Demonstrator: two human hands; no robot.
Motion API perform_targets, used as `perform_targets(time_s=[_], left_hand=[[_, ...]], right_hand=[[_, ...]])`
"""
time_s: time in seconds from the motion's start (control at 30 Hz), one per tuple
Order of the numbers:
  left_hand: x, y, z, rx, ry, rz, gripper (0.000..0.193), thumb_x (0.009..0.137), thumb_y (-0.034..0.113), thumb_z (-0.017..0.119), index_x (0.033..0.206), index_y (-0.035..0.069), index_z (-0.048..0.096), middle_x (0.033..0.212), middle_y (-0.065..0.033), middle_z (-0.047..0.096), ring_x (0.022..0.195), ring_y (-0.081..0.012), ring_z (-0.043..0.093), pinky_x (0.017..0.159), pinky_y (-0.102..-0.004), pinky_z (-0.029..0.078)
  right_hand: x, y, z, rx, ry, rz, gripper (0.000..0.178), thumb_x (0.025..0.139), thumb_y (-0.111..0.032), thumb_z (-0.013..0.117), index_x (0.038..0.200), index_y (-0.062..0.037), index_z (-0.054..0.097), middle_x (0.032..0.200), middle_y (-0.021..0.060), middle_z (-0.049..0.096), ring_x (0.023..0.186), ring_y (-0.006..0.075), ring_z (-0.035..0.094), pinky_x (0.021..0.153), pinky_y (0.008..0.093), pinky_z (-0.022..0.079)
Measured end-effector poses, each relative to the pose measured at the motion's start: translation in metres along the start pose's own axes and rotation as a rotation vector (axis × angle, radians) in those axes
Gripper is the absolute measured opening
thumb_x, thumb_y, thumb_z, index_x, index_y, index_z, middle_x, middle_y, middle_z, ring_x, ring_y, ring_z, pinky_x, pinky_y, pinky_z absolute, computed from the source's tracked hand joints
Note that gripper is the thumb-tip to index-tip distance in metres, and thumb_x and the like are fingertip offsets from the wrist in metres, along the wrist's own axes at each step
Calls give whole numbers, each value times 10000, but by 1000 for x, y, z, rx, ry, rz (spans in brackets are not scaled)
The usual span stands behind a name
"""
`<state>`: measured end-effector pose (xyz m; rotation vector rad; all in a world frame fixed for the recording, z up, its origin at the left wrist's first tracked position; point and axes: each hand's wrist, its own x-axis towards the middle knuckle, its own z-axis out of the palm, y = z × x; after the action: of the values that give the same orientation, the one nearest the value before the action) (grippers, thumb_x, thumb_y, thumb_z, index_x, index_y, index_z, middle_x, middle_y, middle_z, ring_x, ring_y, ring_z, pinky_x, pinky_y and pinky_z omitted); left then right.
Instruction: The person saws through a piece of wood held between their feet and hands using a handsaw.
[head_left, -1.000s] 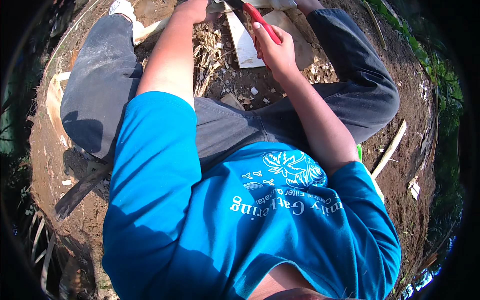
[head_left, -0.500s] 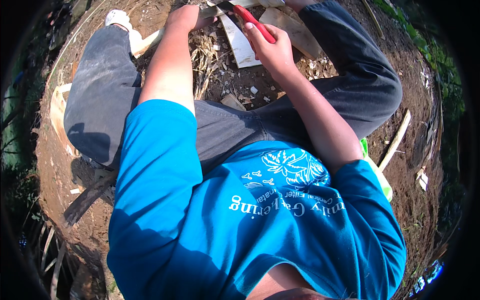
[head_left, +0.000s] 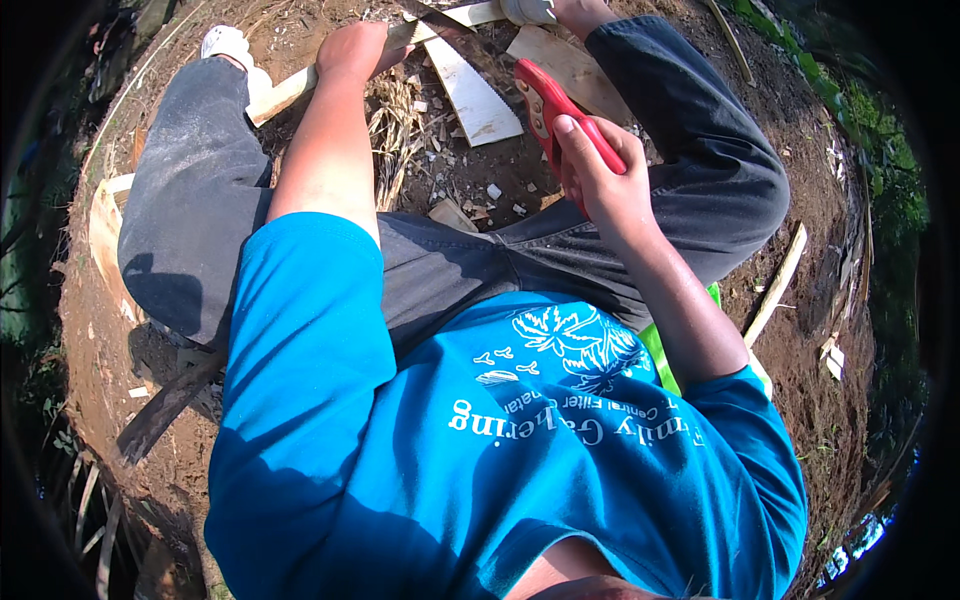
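My left hand (head_left: pixel 352 48) is closed on a long pale wooden strip (head_left: pixel 287 94), pressing on it near the far edge of the view. The strip runs slantwise between my two feet. My right hand (head_left: pixel 605 170) grips the red handle (head_left: pixel 548 105) of a saw, thumb on top, to the right of the strip. A dark stretch of its blade (head_left: pixel 446 20) shows at the strip, just right of my left hand; the length nearer the handle is hard to make out. Below the strip lies a wedge-shaped white piece (head_left: pixel 472 97) with a notched right edge.
A wide tan board (head_left: pixel 570 70) lies near my bent right leg (head_left: pixel 700 150). Dry fibres (head_left: pixel 395 145) and pale wood chips litter the soil between my legs. Pale sticks lie at the right (head_left: pixel 776 285), and a dark branch (head_left: pixel 170 405) is at the left.
My right hand has drawn the saw handle back toward me and to the right. My left hand stays on the strip. The whole view has shifted slightly.
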<state>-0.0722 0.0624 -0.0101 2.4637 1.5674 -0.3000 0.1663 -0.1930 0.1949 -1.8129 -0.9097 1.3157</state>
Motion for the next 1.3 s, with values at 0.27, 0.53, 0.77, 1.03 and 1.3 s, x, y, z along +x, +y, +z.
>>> perform_targets(time_s=[0.27,0.53,0.77,1.03,1.3], left_hand=[[-21,26,-43,-43,-80,-118,521,877,559,697,1038,66,755,1041,-246,739,1013,-429,712,869,-504,571],[-11,45,-21,-105,-80,32,697,837,652,727,1035,-16,713,1046,-277,725,1040,-458,684,881,-536,536],[56,-50,31,-342,-217,190,619,815,514,839,1098,-14,684,984,-216,740,967,-388,713,869,-474,536],[39,6,7,-211,-344,200,434,822,344,822,1111,31,735,1062,-217,755,1021,-369,728,873,-476,541],[3,36,-23,-186,-114,200,321,832,267,801,1054,42,746,994,-269,721,986,-453,691,839,-498,535]], right_hand=[[77,14,65,-55,47,-164,387,947,-345,693,786,7,684,630,127,634,586,194,626,618,397,499],[62,68,47,-2,47,-245,420,909,-397,721,808,3,646,675,177,639,639,306,646,638,459,479],[62,51,50,-23,29,-325,442,889,-409,729,814,22,665,682,208,644,648,361,651,631,484,472],[54,55,36,-47,34,-273,421,885,-390,702,814,24,676,686,205,651,649,353,659,634,474,482],[35,43,23,-69,101,-251,396,889,-375,696,818,14,685,702,203,668,681,349,687,655,465,508]])
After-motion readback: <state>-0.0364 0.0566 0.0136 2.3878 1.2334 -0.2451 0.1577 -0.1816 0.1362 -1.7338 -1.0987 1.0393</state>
